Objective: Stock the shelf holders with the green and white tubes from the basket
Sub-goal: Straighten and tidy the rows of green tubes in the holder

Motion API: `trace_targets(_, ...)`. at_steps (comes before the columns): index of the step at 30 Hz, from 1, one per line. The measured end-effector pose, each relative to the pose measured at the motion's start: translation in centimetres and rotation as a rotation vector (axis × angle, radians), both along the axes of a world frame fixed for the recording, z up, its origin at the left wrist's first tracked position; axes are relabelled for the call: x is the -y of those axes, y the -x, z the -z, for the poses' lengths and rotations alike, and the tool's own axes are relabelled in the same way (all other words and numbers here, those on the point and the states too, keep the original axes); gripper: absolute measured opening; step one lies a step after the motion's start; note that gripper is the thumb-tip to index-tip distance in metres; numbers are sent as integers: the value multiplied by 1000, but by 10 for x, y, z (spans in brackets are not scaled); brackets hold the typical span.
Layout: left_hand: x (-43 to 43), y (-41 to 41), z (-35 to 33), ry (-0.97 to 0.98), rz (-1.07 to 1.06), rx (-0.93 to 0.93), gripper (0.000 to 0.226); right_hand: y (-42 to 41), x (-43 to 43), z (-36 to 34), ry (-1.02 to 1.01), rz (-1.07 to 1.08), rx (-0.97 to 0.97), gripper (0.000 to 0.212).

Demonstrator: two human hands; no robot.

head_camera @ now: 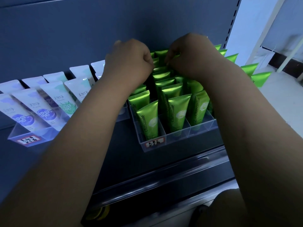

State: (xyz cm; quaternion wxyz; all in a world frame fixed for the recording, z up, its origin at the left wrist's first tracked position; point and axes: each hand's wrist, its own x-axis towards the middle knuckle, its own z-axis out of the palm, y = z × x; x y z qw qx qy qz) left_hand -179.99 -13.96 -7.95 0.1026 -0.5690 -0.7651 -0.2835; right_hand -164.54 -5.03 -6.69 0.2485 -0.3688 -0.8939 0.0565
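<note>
Green Chamomile tubes (177,110) stand upright in rows in a clear divided holder (177,136) on the dark shelf. My left hand (129,59) and my right hand (188,53) are both at the back rows of this holder, fingers curled down onto the tops of the green tubes (161,54). Each hand seems to pinch a tube top, but the fingertips are hidden behind the knuckles. White tubes (49,102) with purple and green labels stand in another clear holder (29,138) to the left. The basket is out of view.
More green tubes (250,71) stick out at the far right beside the slotted shelf upright (232,22). A clear shelf-front rail (164,177) runs below the holders. The blue back panel (82,30) rises behind everything. Something dark and yellow (98,213) lies below the shelf.
</note>
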Motion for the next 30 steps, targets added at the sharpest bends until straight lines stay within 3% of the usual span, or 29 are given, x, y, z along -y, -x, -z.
trace_targets(30,2,4,1,56,-22,62,10,3,14,-8,61,-39,12,18)
